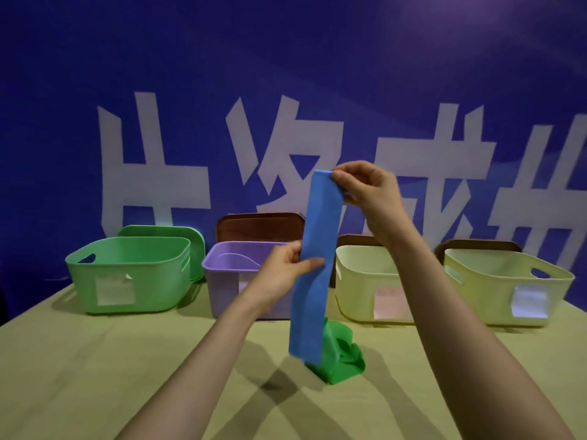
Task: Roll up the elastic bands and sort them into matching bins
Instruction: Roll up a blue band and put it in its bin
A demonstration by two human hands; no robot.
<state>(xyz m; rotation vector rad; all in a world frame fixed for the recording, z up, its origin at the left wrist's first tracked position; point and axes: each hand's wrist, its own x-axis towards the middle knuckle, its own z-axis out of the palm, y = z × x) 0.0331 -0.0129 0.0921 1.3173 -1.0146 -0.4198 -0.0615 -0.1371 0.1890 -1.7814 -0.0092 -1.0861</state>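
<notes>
Olive cloth covers the worktop (95,376), and four bins are lined up along its far edge: a green bin (127,274), a purple bin (222,281) and two pale yellow bins (355,296) (476,290). A blue band (313,281) is held above the middle of the worktop with its long axis close to upright. Its lower end hangs in front of a crumpled green band (343,360) lying there; whether it touches the cloth cannot be told. The top end is pinched by the right hand (368,188), whose fingers (338,179) are closed on the upper right corner. Around mid-length the left edge is pinched by the left hand (286,268), with the thumb laid across the front. Rolling would likely be started at the top, at the right fingers, with the tail steadied by the lower left hand. No blue bin is seen, and the labels are too blurred to be read.
</notes>
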